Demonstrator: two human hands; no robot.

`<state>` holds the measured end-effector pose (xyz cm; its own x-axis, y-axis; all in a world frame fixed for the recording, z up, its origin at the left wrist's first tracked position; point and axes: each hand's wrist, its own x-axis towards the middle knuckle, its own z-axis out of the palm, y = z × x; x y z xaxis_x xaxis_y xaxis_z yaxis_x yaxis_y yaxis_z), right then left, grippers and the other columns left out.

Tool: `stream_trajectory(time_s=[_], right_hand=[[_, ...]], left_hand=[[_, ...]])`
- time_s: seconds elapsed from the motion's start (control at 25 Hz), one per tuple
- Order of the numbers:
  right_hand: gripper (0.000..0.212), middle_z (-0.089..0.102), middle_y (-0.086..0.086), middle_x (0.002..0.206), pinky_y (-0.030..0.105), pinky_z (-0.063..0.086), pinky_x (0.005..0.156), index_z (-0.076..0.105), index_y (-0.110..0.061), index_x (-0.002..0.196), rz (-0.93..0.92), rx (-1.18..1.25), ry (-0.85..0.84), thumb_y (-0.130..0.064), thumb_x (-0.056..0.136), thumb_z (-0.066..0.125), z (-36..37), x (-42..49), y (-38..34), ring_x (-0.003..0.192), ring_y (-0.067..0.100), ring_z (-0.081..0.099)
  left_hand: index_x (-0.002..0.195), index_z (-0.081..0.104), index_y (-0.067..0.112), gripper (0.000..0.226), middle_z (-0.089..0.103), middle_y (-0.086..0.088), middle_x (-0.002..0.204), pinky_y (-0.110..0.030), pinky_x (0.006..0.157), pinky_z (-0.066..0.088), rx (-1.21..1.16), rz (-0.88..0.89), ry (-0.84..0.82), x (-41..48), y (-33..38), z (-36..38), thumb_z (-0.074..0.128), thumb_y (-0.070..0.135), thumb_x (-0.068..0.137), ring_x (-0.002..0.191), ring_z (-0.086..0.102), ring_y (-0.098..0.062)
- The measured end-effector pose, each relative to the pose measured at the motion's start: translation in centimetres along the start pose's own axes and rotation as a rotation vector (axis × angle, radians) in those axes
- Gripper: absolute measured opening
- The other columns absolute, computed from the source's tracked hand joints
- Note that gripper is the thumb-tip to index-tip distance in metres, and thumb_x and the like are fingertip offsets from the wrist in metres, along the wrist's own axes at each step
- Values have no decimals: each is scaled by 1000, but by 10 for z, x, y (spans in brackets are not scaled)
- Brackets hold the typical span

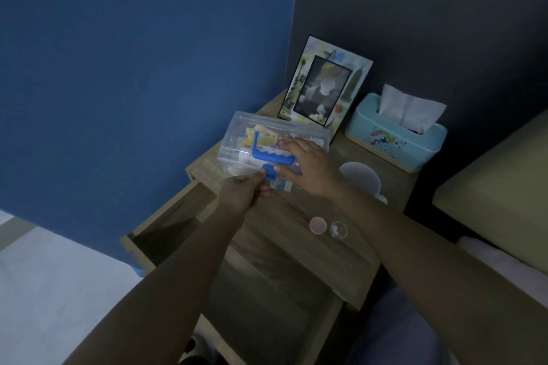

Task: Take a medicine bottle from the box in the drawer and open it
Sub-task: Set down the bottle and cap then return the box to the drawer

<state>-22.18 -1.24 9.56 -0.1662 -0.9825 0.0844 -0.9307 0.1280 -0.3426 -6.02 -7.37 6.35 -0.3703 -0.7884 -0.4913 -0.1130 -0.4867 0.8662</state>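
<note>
The clear medicine box [267, 147] sits on the nightstand [296, 246], its blue latch [270, 172] pinched by the left hand [244, 195] while the right hand [308, 167] presses flat, fingers spread, on the lid. Nearer on the right stand a small open bottle [338, 229] and its pink cap [318, 225], just beside each other; a photo frame [323, 84] and tissue box [396, 135] lie beyond.

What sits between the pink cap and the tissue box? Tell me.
In the head view, a white round cup stands on the nightstand between the pink cap and the tissue box.

Dim, bluish light is filling the scene, brightest on the floor [44, 275] at near left. Wide-angle bending is curving the edges, and slight blur is softening details throughout.
</note>
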Motion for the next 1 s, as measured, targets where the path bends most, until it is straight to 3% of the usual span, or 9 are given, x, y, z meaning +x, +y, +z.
stream_trajectory(time_s=[0.28,0.48,0.64,0.76,0.88,1.0], right_hand=[[59,43,3,145,36,31,106,42,-18,133,32,-130,66,-53,87,50,10,-1,-4,130,23,40],[59,45,5,144,36,32,106,44,-14,132,22,-153,105,-51,87,52,16,-2,-3,131,23,41],[58,46,5,144,36,33,106,45,-14,131,8,-171,126,-51,87,51,18,-2,-1,131,23,42],[60,43,3,146,36,30,108,42,-16,134,16,-181,106,-54,87,48,18,-1,-1,133,22,39],[60,42,2,147,36,29,109,40,-17,135,27,-172,116,-54,87,47,18,-2,-1,133,22,38],[62,39,3,148,37,29,109,38,-17,136,17,-186,102,-55,88,46,17,-3,-1,134,22,36]], left_hand=[[78,71,11,12,71,2,59,-14,55,51,78,128,-83,-2,-10,-6,63,16,85,57,64,-5],[71,69,16,16,70,-3,66,-32,75,54,168,225,-21,3,-21,-4,63,14,85,66,64,-15],[67,67,14,25,64,-2,62,-31,62,47,395,336,94,11,-27,1,61,28,86,57,56,-12],[74,65,21,21,66,2,70,-27,64,47,447,317,105,7,-30,-1,57,34,88,66,60,-9],[104,61,18,19,65,1,91,-35,77,53,378,225,361,-3,-32,-8,50,26,91,87,63,-17],[115,53,17,28,63,-5,103,-32,75,47,199,242,625,-4,-6,-15,40,30,93,92,60,-20]])
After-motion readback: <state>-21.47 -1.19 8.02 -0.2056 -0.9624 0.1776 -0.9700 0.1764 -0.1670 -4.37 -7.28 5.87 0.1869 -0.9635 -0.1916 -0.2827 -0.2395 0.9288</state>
